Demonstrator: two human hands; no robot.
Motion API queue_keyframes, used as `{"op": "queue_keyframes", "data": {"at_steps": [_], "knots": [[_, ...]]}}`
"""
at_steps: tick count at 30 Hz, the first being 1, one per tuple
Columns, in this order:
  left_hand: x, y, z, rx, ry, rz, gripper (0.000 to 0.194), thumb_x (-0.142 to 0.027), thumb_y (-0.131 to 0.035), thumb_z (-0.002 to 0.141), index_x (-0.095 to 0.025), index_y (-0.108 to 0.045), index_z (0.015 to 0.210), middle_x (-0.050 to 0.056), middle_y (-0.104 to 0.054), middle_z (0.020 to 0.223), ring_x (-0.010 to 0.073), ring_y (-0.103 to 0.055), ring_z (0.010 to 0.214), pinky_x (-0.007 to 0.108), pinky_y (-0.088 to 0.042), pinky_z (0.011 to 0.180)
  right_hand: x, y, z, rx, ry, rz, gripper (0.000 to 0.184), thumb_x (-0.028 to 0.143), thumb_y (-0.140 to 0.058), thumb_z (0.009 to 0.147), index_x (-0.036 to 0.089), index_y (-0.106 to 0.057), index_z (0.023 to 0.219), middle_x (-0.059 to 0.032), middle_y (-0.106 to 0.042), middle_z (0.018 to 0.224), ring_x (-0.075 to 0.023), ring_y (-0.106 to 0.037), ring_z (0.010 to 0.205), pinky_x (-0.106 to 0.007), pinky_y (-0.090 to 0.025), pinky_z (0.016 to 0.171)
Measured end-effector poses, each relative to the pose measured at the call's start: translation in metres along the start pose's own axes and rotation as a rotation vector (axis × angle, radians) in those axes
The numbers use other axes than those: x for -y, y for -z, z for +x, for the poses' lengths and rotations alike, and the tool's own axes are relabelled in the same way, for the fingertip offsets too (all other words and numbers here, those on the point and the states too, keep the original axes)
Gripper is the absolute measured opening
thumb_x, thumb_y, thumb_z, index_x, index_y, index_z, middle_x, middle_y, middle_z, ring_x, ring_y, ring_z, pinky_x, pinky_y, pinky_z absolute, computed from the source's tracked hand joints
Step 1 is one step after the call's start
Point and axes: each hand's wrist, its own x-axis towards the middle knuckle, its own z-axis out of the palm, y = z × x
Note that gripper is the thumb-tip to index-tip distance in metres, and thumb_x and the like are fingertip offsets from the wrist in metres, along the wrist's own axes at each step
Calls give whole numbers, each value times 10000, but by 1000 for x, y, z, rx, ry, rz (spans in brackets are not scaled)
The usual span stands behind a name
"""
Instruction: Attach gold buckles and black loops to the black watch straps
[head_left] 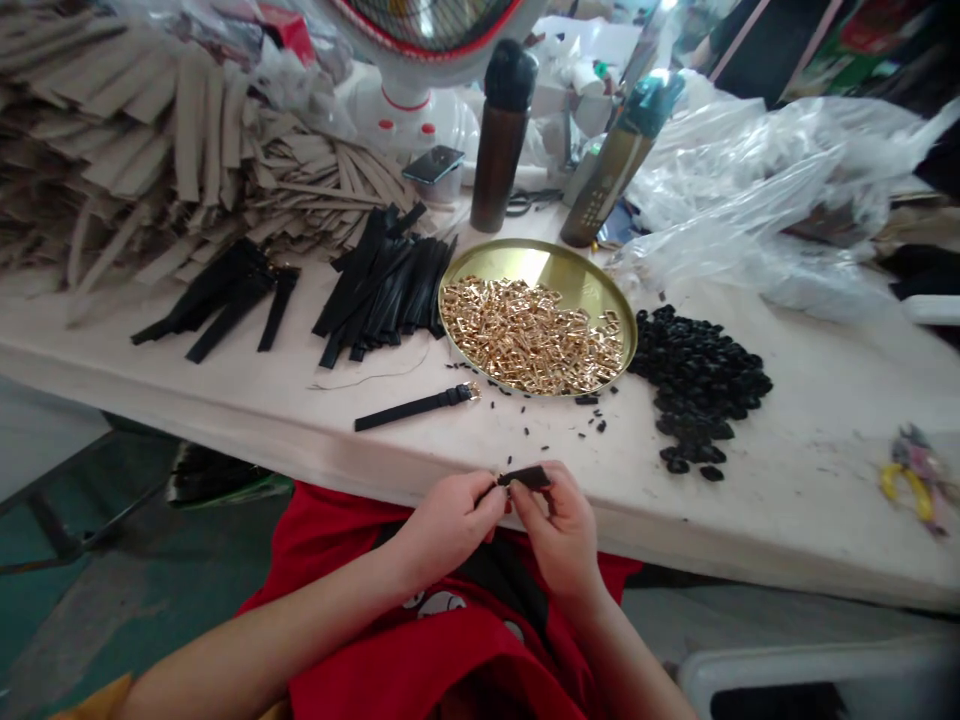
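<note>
A short black strap (529, 478) is pinched between my two hands at the table's front edge. My left hand (459, 515) closes on its left end, where a small gold glint shows, likely a buckle mostly hidden by the fingers. Thumb and fingers of my right hand (556, 525) grip the right part of the strap. Just beyond lies another black strap with a gold buckle (414, 406), flat on the table. Behind it stands a round gold tray (581, 265) heaped with gold buckles (532, 335).
Black straps (386, 290) lie left of the tray, with more buckled straps (225, 290) farther left. Small black pieces (697, 370) are piled at right. Pliers (916, 475) rest far right. Two bottles (501, 140), a fan (420, 110), beige strips (150, 130) and plastic bags (787, 200) fill the back.
</note>
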Motion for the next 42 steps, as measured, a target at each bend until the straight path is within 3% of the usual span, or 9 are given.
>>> {"op": "queue_keyframes", "data": {"at_steps": [2,4,9,11,15,18,28,33,42], "knots": [[-2,-1,3,-16,11,13,303,-338,-325,835,-168,-485,642,-25,-484,555,118,-440,541,216,-290,508,0,3,4,-41,124,-113,45,188,-544,779,201,-581,756,-25,-563,774,-158,-537,750,-291,-443,680],[-3,-2,8,-16,20,-21,317,-360,-323,837,-166,-497,656,-28,-467,538,118,-429,529,217,-291,501,2,7,9,-55,132,-113,54,189,-540,778,201,-583,748,-29,-559,782,-158,-536,761,-289,-443,684],[1,-8,18,11,57,-193,315,-372,-332,839,-160,-506,683,-58,-396,469,95,-364,453,207,-275,470,3,9,18,44,-231,296,75,260,-532,785,202,-525,738,27,-534,669,-120,-521,624,-259,-452,601],[3,-11,21,13,57,-197,321,-384,-340,837,-164,-482,652,-56,-401,476,94,-368,457,207,-276,471,2,9,17,44,-273,333,85,263,-519,791,201,-513,734,31,-535,649,-114,-516,594,-259,-455,586],[1,-14,24,-7,51,-122,346,-406,-340,839,-171,-437,605,-43,-430,509,107,-407,502,213,-294,493,-2,9,13,-97,6,-88,69,199,-524,780,199,-549,716,-27,-554,731,-159,-528,712,-307,-445,656],[-2,-13,26,-14,54,-101,356,-422,-327,845,-173,-441,617,-41,-439,518,112,-418,511,216,-301,500,-3,12,13,-102,162,-271,62,165,-518,782,198,-567,762,-56,-562,790,-179,-524,767,-333,-441,693],[-7,-5,18,-43,13,126,321,-380,-295,843,-182,-469,659,6,-524,593,157,-469,583,240,-298,531,-3,10,12,-34,183,-345,106,164,-499,793,201,-521,696,-38,-528,741,-161,-502,712,-303,-431,638],[-10,-1,9,15,-10,216,325,-382,-282,851,-187,-474,676,16,-545,618,171,-496,614,244,-295,542,5,15,10,41,169,-150,68,163,-504,793,204,-503,739,-7,-518,729,-138,-505,700,-265,-420,623],[-8,-4,-7,-38,-76,270,317,-372,-294,857,-186,-513,722,26,-578,663,172,-515,630,237,-303,555,12,16,1,110,15,-137,37,214,-511,794,193,-530,769,20,-536,680,-125,-494,635,-242,-394,594]]}}
